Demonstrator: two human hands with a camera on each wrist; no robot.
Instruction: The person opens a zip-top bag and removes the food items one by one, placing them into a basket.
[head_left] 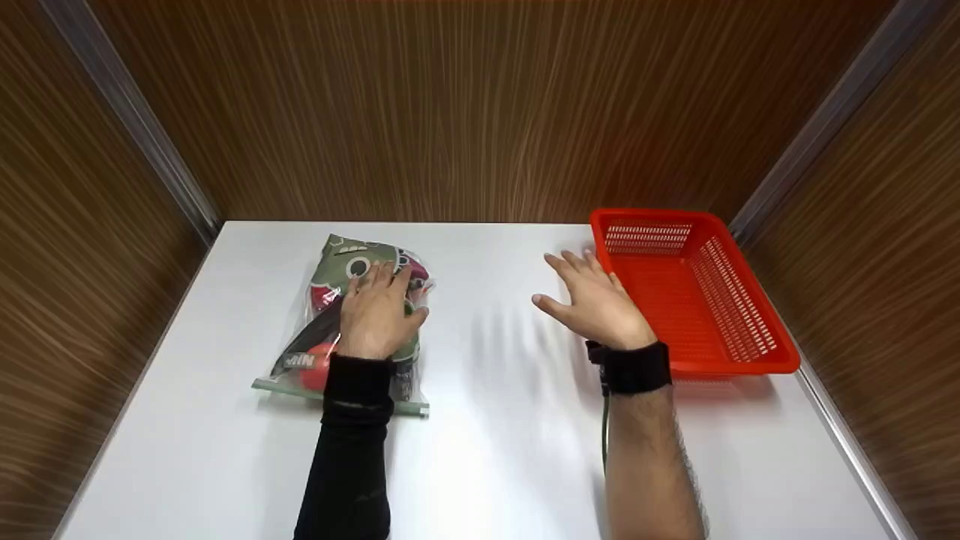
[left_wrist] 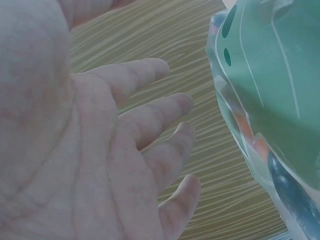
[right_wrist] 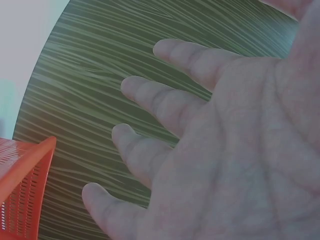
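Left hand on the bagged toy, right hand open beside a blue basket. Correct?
Not quite: the basket is red-orange, not blue, as the head view shows. The rest holds: left hand on the bagged toy, right hand open beside the basket.

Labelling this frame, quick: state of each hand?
Left hand: open, fingers relaxed, over the clear toy bag; contact unclear.
Right hand: open, holding nothing, beside the red basket.

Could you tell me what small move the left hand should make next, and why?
Probably curl the left hand into a grip on the toy bag: its fingers lie flat on it, the right hand hovers open, and the orange basket holds nothing.
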